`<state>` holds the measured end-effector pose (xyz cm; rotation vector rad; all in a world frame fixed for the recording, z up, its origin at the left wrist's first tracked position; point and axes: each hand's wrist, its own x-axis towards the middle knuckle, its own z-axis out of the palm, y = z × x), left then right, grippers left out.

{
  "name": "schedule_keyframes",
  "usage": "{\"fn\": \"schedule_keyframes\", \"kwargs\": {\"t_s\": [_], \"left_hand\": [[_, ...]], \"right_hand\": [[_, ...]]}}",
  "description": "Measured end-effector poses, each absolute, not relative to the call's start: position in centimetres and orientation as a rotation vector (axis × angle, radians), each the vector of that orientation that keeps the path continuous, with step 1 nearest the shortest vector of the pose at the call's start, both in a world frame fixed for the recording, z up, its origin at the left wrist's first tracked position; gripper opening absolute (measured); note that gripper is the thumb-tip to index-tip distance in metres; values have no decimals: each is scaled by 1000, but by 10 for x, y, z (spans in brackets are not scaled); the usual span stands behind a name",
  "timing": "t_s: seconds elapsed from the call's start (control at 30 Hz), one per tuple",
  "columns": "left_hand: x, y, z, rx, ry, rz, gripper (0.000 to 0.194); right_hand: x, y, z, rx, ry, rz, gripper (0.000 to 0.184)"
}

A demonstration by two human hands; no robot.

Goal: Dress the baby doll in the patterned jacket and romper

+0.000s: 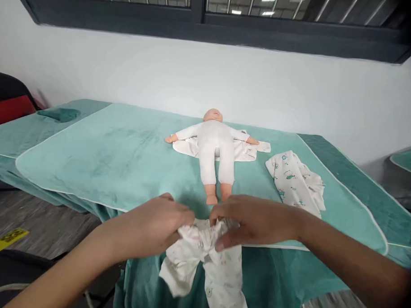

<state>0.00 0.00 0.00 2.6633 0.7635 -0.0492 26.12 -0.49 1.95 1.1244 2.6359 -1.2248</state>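
Note:
A pair of white patterned baby pants [221,271] hangs over the near edge of the bed, legs pointing down. My left hand [162,224] is closed on the left side of the waistband. On the other side, my right hand [235,222] has its fingers curled round the waistband. Just beyond my hands lies a baby doll [215,138] on its back, feet toward me, arms spread, with white cloth covering its trunk and limbs. Beneath its arms and trunk a white garment [246,151] is spread out.
Right of the doll lies a folded white printed cloth [295,179]. A green padded cover [124,151] lies over the bed. Behind it rise a white wall [144,71] and a dark window frame [196,25]. A red and black chair [11,107] stands far left.

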Motion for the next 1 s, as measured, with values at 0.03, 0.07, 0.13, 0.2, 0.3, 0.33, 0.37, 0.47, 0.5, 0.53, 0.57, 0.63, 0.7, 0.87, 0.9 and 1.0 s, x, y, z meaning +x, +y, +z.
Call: {"fn": "schedule_keyframes", "kwargs": {"t_s": [0.03,0.07,0.13,0.2,0.3,0.33,0.37,0.47,0.5,0.53,0.57,0.63,0.7,0.87,0.9,1.0], "left_hand": [[2,2,10,2669,797,16,14],[4,4,20,2663,852,123,14],[9,5,33,2597,954,398,14],[13,5,42,2489,987,652,20],[13,8,48,2477,994,861,22],[11,11,50,2528,1028,877,21],[7,14,51,2596,1087,869,21],[-9,26,51,2786,1306,694,24],[-15,29,51,2810,1353,615,27],[-19,32,50,2805,1380,548,31],[-22,34,48,2773,1386,496,35],[-22,33,43,2663,1373,464,40],[-15,28,36,2525,1373,535,40],[13,12,2,2052,1237,995,25],[17,10,-8,1927,1149,1059,33],[24,5,-39,1668,1045,1085,81]], "right_hand": [[258,-3,30,1177,2644,-1254,37],[256,-1,40,1221,2656,-1297,30],[253,0,53,1289,2698,-1404,18],[252,0,61,1340,2757,-1535,19],[259,-2,72,1273,2885,-1737,29],[262,-2,75,1219,2914,-1775,31],[266,-2,79,1178,2931,-1776,33],[278,0,87,1213,2934,-1561,30],[281,3,87,1271,2937,-1449,29],[284,5,86,1334,2952,-1333,28],[286,9,82,1388,2975,-1227,28],[287,15,67,1482,3009,-1063,28],[283,20,44,1551,2965,-1036,29],[249,17,-8,1364,2604,-1712,41],[241,16,-12,1347,2578,-1897,42],[217,20,-10,1500,2538,-2417,40]]}}
